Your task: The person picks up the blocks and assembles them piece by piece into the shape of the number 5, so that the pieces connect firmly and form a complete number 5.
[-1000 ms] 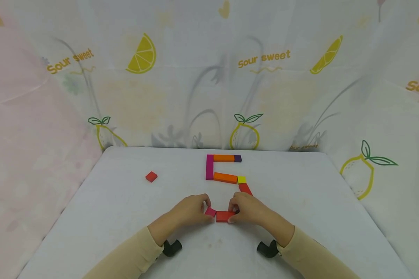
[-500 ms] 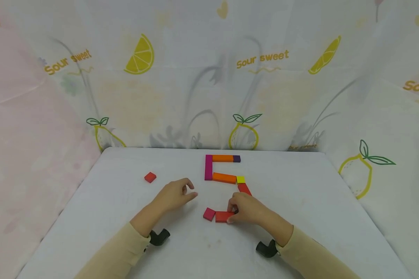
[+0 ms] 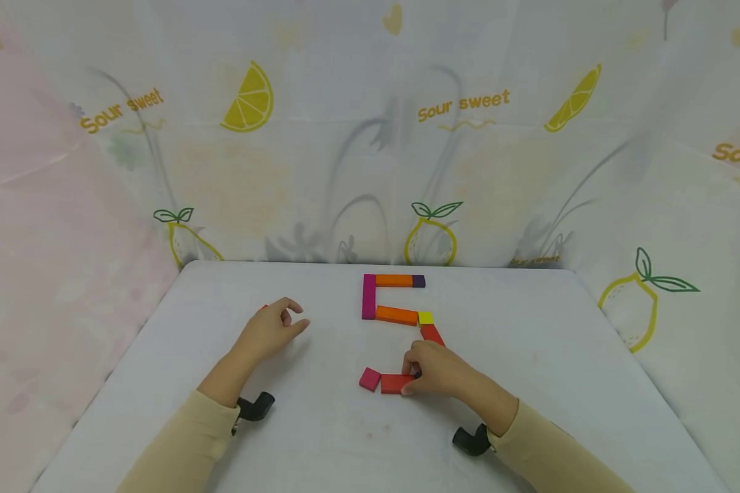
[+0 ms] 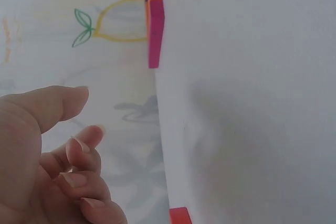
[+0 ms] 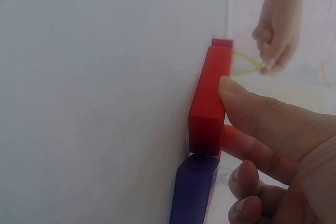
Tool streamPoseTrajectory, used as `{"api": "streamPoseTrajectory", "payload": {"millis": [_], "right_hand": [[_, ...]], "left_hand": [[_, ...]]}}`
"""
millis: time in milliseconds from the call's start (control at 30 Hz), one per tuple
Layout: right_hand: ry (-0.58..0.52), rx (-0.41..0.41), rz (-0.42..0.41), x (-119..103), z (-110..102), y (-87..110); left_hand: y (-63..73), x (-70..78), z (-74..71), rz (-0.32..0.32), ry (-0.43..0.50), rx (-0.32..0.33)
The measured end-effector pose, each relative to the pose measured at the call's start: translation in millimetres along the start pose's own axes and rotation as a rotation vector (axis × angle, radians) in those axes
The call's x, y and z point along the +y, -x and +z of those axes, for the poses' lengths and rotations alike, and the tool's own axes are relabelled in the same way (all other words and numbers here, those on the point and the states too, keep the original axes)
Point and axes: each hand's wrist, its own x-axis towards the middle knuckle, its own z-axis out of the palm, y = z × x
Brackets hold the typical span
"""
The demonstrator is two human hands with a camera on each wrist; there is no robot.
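Observation:
My right hand (image 3: pixel 438 366) pinches a long red block (image 5: pixel 212 85) between thumb and forefinger as it lies on the table. A crimson square block (image 3: pixel 370 379) sits at a slant by the red block's left end. At its other end, a dark purple block (image 5: pixel 194 187) shows in the right wrist view, mostly hidden under my hand in the head view. My left hand (image 3: pixel 268 332) hovers over the left part of the table, fingers loosely curled around nothing. Just behind its knuckles, a small red block (image 4: pixel 180 215) is mostly covered in the head view.
Farther back, a magenta block (image 3: pixel 368 296), two orange blocks (image 3: pixel 395 281), a purple block (image 3: pixel 418 281), a yellow block (image 3: pixel 426 318) and a slanted red block (image 3: pixel 431 334) form a bent line. A patterned cloth (image 3: pixel 345 171) hangs behind the white table (image 3: pixel 530 329).
My left hand has let go of the crimson square block and moved left and back, towards the small red block. My right hand has stayed in place on the long red block.

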Motion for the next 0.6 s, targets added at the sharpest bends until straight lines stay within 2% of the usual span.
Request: {"api": "streamPoseTrajectory", "payload": {"millis": [400, 600], "right_hand": [[-0.006, -0.011, 0.009, 2, 0, -0.4], [-0.008, -0.015, 0.017, 2, 0, -0.3]], "left_hand": [[-6.3, -28.9, -15.5, -0.041, -0.002, 0.057], [-7.9, -40.2, -21.7, -0.089, 0.001, 0.047]]}}
